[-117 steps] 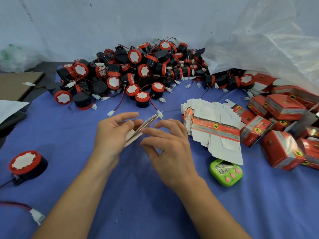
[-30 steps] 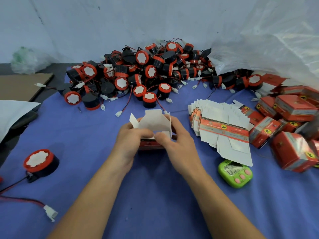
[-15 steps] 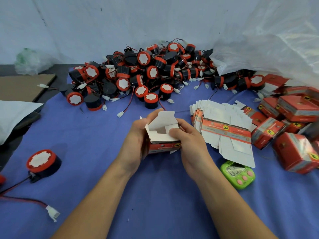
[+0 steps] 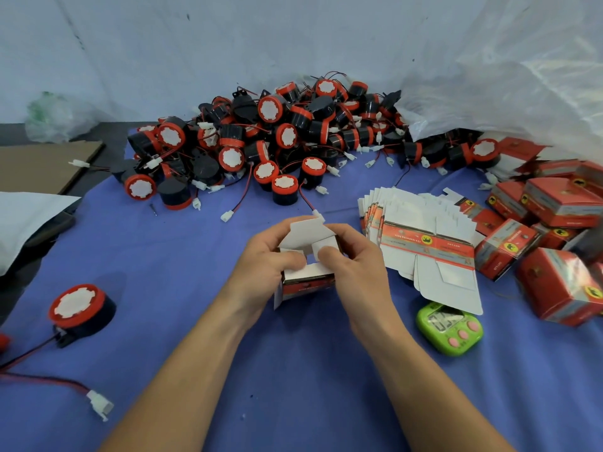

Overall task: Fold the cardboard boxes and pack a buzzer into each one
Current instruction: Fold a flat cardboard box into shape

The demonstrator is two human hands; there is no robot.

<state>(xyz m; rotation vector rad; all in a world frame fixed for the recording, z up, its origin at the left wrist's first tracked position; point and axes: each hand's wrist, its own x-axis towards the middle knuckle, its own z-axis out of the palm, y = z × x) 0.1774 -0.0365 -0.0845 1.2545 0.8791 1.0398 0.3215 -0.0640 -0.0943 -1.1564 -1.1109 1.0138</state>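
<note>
Both hands are holding a half-folded cardboard box (image 4: 310, 285) over the blue tabletop (image 4: 293, 386), left of the green timer (image 4: 449, 329). The left hand (image 4: 264, 262) is keeping its grip curled round the box's left side, thumb pressing a white flap inward, while the right hand (image 4: 355, 265) is pinching the right side, thumb on the other flap. The stack of flat boxes (image 4: 424, 243) is lying just behind the timer, the heap of buzzers (image 4: 261, 148) farther behind it.

Both hands (image 4: 266, 262) (image 4: 354, 265) grip half-folded box (image 4: 308, 283).
</note>
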